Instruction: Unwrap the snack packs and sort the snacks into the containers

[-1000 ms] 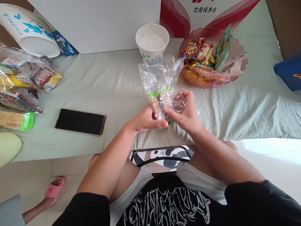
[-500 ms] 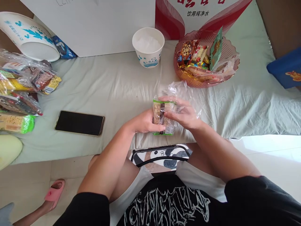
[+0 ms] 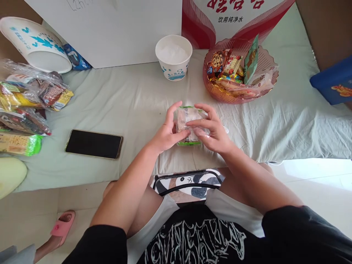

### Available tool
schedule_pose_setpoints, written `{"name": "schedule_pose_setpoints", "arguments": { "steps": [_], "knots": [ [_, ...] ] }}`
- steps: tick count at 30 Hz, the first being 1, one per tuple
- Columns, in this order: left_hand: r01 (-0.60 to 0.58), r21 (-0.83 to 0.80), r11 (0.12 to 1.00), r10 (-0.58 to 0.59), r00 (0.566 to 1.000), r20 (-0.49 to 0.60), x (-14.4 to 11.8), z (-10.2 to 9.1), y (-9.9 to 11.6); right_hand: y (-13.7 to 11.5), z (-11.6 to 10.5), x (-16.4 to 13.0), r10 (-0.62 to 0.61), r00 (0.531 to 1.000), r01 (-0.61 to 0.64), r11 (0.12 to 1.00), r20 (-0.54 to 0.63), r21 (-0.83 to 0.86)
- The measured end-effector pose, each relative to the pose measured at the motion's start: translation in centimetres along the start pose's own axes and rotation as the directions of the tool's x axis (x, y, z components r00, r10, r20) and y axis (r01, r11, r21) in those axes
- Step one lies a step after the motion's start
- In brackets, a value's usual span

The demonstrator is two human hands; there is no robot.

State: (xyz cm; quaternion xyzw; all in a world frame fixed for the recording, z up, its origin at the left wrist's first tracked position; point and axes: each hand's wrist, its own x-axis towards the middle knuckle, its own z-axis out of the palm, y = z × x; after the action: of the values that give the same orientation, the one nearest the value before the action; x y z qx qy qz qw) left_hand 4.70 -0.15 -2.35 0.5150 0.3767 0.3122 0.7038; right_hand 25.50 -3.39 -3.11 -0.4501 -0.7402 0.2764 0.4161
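A flat snack packet with green edges [image 3: 184, 116] lies on the cloth in front of me, its pale front partly covered by my fingers. My left hand [image 3: 165, 135] grips its left side, thumb across the front and index finger stretched along the upper left corner. From the right, my right hand [image 3: 216, 132] curls over the packet, fingers on its face and thumb close to the lower right part. Clear crinkled plastic shows between the right fingers; how much of it lies under the hand is hidden.
A black phone [image 3: 94, 144] lies to the left, near bagged snacks [image 3: 52, 96]. A paper tub [image 3: 176, 69] and a pink glass bowl [image 3: 233, 97] of wrapped snacks stand beyond my hands. A blue box [image 3: 334, 80] is at right. Another person's foot in a pink slipper [image 3: 62, 228] shows lower left.
The packet and both hands have shifted slightly away from me. The loose clear plastic spread around my right hand has been drawn in, and the packet now shows a paler, whitish face.
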Motion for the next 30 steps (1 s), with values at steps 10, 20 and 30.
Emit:
{"name": "schedule_pose_setpoints", "arguments": {
  "steps": [10, 20, 30],
  "knots": [
    [-0.134, 0.102, 0.986, 0.157, 0.947, -0.279, 0.9, -1.3, -0.5, -1.0, 0.0, 0.3, -0.116, 0.988, 0.132, 0.978, 0.107, -0.163],
    [-0.22, 0.32, 0.922, 0.354, 0.815, -0.458, 1.3, -2.7, 0.2, 2.3, -1.9, -0.4, 0.262, 0.948, -0.319, 0.758, -0.183, -0.569],
    [-0.212, 0.644, 0.735, 0.531, 0.771, -0.352, 0.6, -2.6, 0.2, -2.4, -0.8, 0.7, 0.462, 0.872, -0.487, 0.789, 0.161, 0.376]
  ]
}}
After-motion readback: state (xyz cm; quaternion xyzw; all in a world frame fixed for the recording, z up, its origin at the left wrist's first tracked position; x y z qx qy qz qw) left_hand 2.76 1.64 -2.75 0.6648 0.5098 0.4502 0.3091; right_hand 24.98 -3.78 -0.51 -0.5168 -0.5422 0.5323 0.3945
